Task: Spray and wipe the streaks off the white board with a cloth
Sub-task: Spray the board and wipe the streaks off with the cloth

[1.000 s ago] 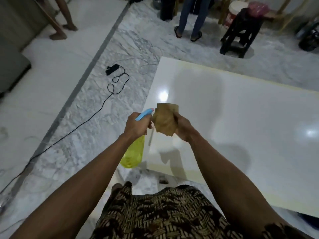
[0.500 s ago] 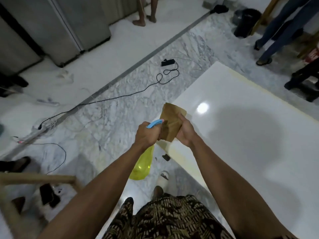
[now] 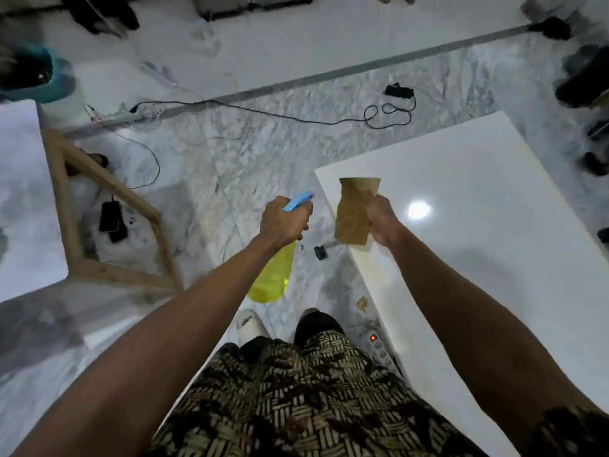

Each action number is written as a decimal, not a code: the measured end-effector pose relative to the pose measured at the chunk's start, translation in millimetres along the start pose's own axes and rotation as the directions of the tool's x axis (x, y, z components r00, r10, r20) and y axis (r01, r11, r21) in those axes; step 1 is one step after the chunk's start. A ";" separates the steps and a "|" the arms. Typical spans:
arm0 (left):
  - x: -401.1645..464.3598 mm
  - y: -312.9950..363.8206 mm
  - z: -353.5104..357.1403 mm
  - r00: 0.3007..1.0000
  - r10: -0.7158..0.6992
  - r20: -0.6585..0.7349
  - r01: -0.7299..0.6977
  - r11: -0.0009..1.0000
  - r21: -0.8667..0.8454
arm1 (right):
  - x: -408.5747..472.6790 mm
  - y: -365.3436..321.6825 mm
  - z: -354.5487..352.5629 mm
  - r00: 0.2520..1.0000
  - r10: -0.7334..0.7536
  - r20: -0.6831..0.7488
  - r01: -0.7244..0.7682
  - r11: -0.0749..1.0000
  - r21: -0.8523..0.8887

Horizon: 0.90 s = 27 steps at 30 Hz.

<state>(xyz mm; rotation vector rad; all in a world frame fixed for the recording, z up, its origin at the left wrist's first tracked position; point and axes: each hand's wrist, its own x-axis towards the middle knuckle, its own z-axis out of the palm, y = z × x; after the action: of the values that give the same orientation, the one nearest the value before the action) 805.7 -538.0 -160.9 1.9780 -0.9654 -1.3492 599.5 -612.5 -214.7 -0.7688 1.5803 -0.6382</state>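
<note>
The left hand is gripping the light, likely slippery spray bottle by its neck, while at its 3 o'clock the right hand is pinching the soft, limp cloth over the white board.

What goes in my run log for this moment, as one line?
left hand: grips spray bottle | right hand: grips cloth | white board: not touched

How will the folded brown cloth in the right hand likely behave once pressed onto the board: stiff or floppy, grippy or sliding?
The folded brown cloth is probably floppy: it hangs below the right hand that grips it, yet its fold keeps it fairly flat. It looks thin and light. The glossy white board reflects a lamp, so the cloth would likely slide easily.
</note>
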 end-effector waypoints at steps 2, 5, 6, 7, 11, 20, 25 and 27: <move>-4.1 -3.9 -4.9 0.999 -0.010 -0.041 0.008 0.999 -0.033 | 9.1 -22.2 0.6 0.982 -0.170 -0.076 0.138 0.937 -0.320; -9.0 -11.2 -5.3 0.991 -0.060 -0.124 0.049 0.995 -0.091 | 34.4 -53.9 12.0 0.829 -0.555 0.066 0.468 0.624 -0.626; -9.5 -12.7 -4.0 0.986 -0.083 -0.147 0.067 0.992 -0.111 | 49.8 -57.2 18.6 0.787 -0.605 0.123 0.528 0.556 -0.642; -8.6 -14.7 -1.5 0.980 -0.103 -0.168 0.080 0.987 -0.137 | 66.8 -56.4 25.9 0.750 -0.639 0.172 0.561 0.476 -0.678; 4.0 -33.8 19.0 0.959 -0.163 -0.232 0.115 0.972 -0.205 | 124.4 5.3 51.3 0.731 -0.353 0.585 0.589 -0.107 -0.801; 9.7 -64.7 55.0 0.928 -0.275 -0.250 0.209 0.942 -0.261 | 161.7 -1.0 74.1 0.743 -0.493 0.451 0.455 -0.121 -0.882; 11.6 -77.4 68.5 0.931 -0.278 -0.237 0.221 0.945 -0.241 | 173.7 19.6 85.4 0.757 -0.496 0.424 0.397 -0.166 -0.903; 8.2 -81.2 71.7 0.932 -0.283 -0.228 0.224 0.941 -0.253 | 171.8 22.2 83.2 0.759 -0.509 0.406 0.380 -0.161 -0.911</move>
<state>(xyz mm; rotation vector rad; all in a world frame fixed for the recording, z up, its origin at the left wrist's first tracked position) 760.7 -500.1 -252.2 2.0894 -0.4247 -1.2257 666.2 -730.2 -351.3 -2.5809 1.6642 0.2000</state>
